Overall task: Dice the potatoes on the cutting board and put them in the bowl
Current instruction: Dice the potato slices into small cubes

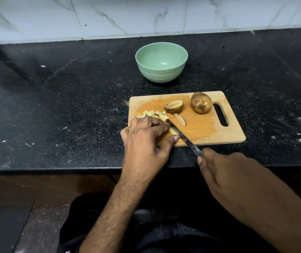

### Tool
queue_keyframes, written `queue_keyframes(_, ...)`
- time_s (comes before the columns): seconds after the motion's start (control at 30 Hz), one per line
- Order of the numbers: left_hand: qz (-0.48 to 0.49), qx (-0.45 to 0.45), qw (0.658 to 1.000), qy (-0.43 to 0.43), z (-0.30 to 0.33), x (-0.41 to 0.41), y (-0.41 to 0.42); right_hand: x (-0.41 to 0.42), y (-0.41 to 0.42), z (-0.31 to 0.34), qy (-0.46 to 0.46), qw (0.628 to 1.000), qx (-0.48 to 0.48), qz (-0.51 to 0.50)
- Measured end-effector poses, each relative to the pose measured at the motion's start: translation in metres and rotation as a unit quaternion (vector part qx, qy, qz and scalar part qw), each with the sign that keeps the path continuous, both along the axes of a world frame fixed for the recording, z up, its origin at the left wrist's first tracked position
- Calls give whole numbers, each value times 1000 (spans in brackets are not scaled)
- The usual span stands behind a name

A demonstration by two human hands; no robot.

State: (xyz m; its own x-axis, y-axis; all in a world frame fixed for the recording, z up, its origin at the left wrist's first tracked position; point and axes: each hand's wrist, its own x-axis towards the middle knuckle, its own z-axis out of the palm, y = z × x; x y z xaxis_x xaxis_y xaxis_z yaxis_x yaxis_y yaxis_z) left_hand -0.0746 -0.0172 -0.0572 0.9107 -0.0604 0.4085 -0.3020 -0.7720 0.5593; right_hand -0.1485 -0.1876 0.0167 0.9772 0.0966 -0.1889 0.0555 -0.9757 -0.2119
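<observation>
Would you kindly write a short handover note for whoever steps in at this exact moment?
Left hand holds a potato piece down on the cutting board. Right hand has its grip on the knife, blade across that piece.
Done: a pile of diced cubes at the board's left edge.
Left: one wedge, a half potato, a whole potato. The green bowl beyond the board is empty.

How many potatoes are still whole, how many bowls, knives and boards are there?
Whole potato: 1
Green bowl: 1
Knife: 1
Cutting board: 1
Total: 4
</observation>
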Motion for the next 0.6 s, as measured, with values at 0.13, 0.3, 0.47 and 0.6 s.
queue_keyframes(0.13, -2, -8, 1000, 4, -1, 1, 0, 1, 2, 1, 8, 1000, -5, 2)
queue_keyframes(0.3, -6, -13, 1000, 2, 0, 1, 0, 1, 1, 2, 12, 1000, -20, 5)
queue_keyframes(0.47, -9, -12, 1000, -1, -1, 1, 0, 4, 4, -4, 15, 1000, -15, 0)
queue_keyframes(0.6, -8, -13, 1000, 13, 1, 3, 0, 4, 7, -9, -6, 1000, -25, 4)
